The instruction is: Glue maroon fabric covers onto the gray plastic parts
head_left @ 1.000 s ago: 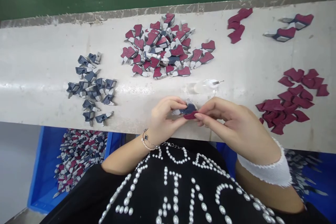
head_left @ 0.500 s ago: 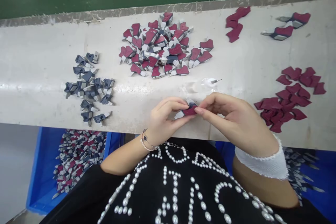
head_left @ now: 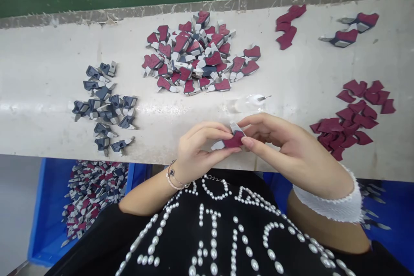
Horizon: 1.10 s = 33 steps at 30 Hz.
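Note:
Near the front edge of the table I hold a small grey-and-navy plastic part with a maroon face piece (head_left: 233, 139) on it. My left hand (head_left: 202, 144) pinches it from the left between thumb and fingers. At its right end the thumb and bent fingers of my right hand (head_left: 274, 142) close on it; part of that grip is hidden. Just beyond my hands lies a translucent bottle with a needle tip (head_left: 254, 102). Loose maroon pieces (head_left: 351, 123) lie to the right of my right hand.
A heap of maroon-faced parts (head_left: 194, 54) lies at the back middle, and navy-and-grey parts (head_left: 106, 110) spread on the left. More maroon pieces (head_left: 287, 30) and two faced parts (head_left: 344, 38) are at the back right. Blue bins (head_left: 40, 220) stand below the table's front edge.
The held part has turned slightly, so more of its maroon face and upper grey tip shows. Both hands keep hold of it. The whole view has shifted a little.

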Each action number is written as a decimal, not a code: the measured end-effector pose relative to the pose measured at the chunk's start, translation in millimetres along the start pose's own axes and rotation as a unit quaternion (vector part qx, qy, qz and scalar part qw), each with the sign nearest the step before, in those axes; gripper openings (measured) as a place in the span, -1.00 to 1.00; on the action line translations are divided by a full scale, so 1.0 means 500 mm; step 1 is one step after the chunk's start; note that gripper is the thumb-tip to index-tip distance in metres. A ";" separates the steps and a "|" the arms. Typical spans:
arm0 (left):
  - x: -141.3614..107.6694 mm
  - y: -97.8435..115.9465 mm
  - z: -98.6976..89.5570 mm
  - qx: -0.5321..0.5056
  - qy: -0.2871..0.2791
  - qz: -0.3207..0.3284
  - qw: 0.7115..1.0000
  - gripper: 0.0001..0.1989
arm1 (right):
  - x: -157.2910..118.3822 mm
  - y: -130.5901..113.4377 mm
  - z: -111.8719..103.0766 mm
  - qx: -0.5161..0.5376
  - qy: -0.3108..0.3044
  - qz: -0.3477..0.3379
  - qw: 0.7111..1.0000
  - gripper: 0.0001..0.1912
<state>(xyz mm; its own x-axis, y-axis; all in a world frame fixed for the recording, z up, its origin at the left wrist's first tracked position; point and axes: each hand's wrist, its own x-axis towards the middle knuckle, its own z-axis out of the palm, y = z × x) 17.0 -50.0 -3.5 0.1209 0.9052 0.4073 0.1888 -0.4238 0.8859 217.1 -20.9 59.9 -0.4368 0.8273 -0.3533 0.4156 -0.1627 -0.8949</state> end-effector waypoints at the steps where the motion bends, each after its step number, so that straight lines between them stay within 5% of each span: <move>1: 0.001 0.002 -0.001 -0.006 -0.001 -0.004 1.000 -0.72 | -0.001 0.000 0.000 0.000 -0.010 -0.004 1.000 -0.72; 18: 0.008 0.019 -0.021 0.028 -0.023 0.077 0.996 -0.78 | -0.004 -0.011 0.010 -0.032 -0.044 -0.053 0.997 -0.83; 33: -0.001 0.018 -0.022 0.029 -0.015 0.077 0.996 -0.75 | -0.011 -0.020 0.015 -0.063 -0.048 -0.060 0.995 -0.86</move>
<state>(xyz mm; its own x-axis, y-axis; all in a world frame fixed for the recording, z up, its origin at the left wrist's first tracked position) 7.8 -53.8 6.7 0.1817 0.8280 0.5304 0.2219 -0.5600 0.7982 209.3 -27.8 68.7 -0.5615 0.7804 -0.2752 0.4499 0.0087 -0.8930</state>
